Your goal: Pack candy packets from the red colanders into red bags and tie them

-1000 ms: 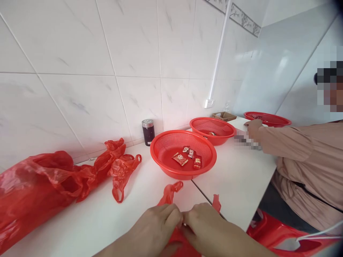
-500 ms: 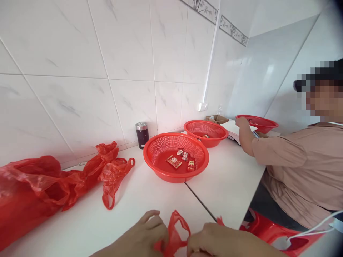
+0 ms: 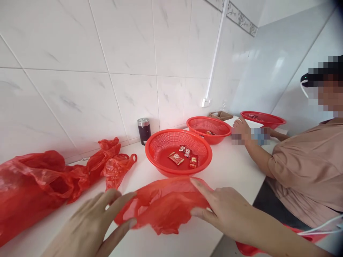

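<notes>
A thin, translucent red plastic bag (image 3: 171, 203) spans the gap between the person's hands, over the white tabletop (image 3: 233, 167) and just on the near side of a round, perforated red plastic basket (image 3: 154, 151). Its long axis runs crosswise, from the left hand (image 3: 93, 217) to the right hand (image 3: 227, 207), so each hand is near one end. On both, thumb and forefinger are spread apart at the bag's edges; whether any fingertip grips the film, I cannot tell.

Inside the basket lie small, flat, printed red and dark packets (image 3: 176, 158). Pale characters show on them, too small to read surely. Behind the basket stands a dark cylindrical canister with a silver lid (image 3: 144, 132). Crumpled red plastic bags (image 3: 29, 182) lie at the left.
</notes>
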Action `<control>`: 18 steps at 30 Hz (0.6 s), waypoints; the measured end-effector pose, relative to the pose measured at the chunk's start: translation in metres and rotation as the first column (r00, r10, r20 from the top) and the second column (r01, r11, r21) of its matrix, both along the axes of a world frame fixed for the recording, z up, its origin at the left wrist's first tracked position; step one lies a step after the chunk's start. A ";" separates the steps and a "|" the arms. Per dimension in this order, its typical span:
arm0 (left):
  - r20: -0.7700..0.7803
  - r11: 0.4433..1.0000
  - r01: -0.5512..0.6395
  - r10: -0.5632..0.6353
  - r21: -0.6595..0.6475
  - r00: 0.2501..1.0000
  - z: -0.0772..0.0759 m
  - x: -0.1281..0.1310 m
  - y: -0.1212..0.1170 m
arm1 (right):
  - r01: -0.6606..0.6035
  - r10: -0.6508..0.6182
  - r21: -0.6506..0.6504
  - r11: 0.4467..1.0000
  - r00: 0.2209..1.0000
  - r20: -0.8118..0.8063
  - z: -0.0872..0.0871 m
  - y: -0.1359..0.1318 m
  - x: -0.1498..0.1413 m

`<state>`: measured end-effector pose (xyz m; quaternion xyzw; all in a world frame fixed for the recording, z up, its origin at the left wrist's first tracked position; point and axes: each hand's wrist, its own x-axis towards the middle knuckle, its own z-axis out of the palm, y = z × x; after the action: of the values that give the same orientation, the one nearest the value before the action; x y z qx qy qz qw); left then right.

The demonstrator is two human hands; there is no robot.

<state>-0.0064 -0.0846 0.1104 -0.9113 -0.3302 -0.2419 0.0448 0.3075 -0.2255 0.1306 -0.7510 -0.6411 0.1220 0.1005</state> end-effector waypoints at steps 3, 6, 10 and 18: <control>-0.017 0.985 0.061 -0.059 0.159 0.998 0.012 0.034 -0.007 | -0.089 0.084 0.061 0.994 0.993 0.088 -0.003 0.008 -0.019; -0.104 0.986 0.075 -0.060 0.150 0.993 0.004 0.067 -0.003 | -0.299 0.293 0.030 0.954 0.947 0.134 -0.014 0.013 -0.034; -0.309 0.995 0.097 -0.095 -0.012 0.946 -0.024 0.078 0.010 | -0.559 0.560 -0.034 0.829 0.826 0.069 -0.041 0.012 -0.042; -0.566 0.995 0.009 -0.061 -0.095 0.822 -0.040 0.076 0.004 | -0.420 0.460 0.201 0.885 0.857 -0.233 -0.067 0.045 -0.074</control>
<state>0.0694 -0.0809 0.0700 -0.9490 -0.2954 0.0544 0.0962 0.2339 -0.1805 0.0639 -0.5507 -0.7829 0.1982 0.2111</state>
